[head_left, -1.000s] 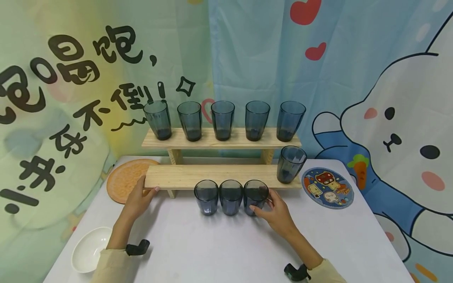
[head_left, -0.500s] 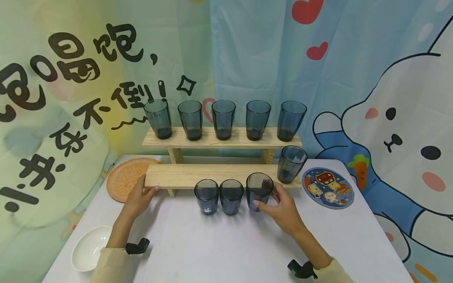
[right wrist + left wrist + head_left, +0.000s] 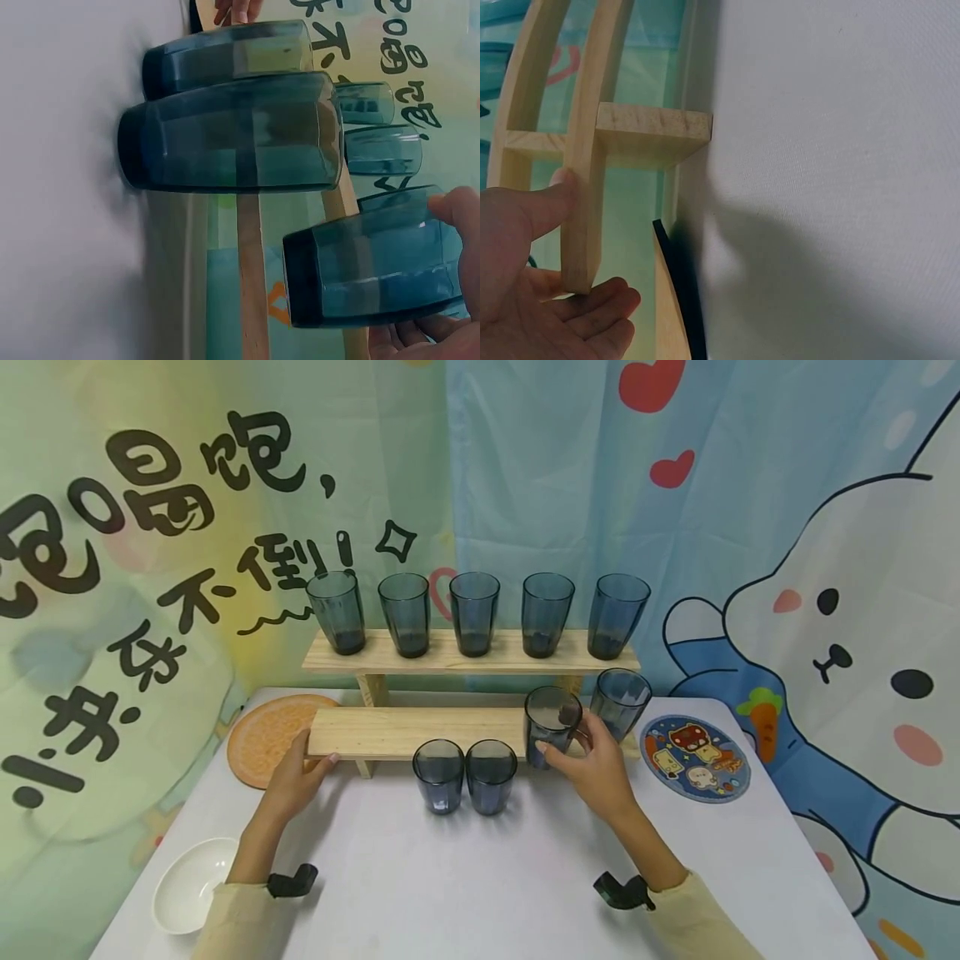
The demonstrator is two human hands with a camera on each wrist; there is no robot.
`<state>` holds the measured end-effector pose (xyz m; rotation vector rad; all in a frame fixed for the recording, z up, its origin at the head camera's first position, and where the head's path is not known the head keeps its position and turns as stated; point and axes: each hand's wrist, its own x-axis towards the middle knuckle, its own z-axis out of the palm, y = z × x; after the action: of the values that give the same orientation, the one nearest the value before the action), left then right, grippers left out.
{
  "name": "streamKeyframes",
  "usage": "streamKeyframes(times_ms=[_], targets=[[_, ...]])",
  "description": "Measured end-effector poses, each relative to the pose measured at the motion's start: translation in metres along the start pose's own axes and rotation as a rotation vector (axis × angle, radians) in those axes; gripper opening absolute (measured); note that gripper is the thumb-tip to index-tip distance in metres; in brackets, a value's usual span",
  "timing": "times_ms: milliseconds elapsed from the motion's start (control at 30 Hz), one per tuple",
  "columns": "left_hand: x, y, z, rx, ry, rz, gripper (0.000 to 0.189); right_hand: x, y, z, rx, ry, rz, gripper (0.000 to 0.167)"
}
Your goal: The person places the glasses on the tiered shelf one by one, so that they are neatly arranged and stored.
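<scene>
My right hand (image 3: 600, 768) grips a dark blue-tinted glass (image 3: 546, 731), thumb on one side and fingers on the other. In the right wrist view this glass (image 3: 367, 274) is off the white table. It overlaps the lower shelf in the head view, left of a similar glass (image 3: 619, 703) at that shelf's right end. Two more glasses, one left (image 3: 438, 778) and one right (image 3: 491, 778), stand close together on the table before the shelf. My left hand (image 3: 295, 781) holds the left end of the two-tier wooden shelf's lower board (image 3: 420, 733); the left wrist view shows its thumb (image 3: 555, 199) against the wood.
Several matching glasses (image 3: 475, 618) line the upper board (image 3: 442, 665). An orange round mat (image 3: 262, 743) lies at the left, a blue patterned round mat (image 3: 697, 760) at the right. A white bowl (image 3: 191, 889) sits by the left forearm. A printed curtain (image 3: 525, 485) hangs behind.
My right hand has lifted the rightmost glass of the front row off the table and brought it up and back toward the lower shelf. The left hand has stayed in place.
</scene>
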<state>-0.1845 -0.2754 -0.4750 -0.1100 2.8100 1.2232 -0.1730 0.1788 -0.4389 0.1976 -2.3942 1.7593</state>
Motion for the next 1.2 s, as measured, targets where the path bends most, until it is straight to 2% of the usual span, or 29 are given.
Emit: streamKeyframes(times_ms=[233,567,900,1200], targets=[[0.000,0.000,-0.001,-0.004,-0.005,-0.003,0.084,0.021,0.003,0.010,0.037,0.044,0.013,0.068],[0.002,-0.003,-0.001,0.012,-0.004,-0.005,0.084,0.039,0.011,0.017,0.051,0.033,0.020,0.075],[0.003,-0.004,0.000,0.016,0.002,-0.002,0.083,0.045,0.016,0.019,0.024,0.072,0.003,0.076],[0.003,-0.003,0.000,0.006,0.001,0.006,0.083,0.042,0.015,0.021,0.022,0.061,0.025,0.083]])
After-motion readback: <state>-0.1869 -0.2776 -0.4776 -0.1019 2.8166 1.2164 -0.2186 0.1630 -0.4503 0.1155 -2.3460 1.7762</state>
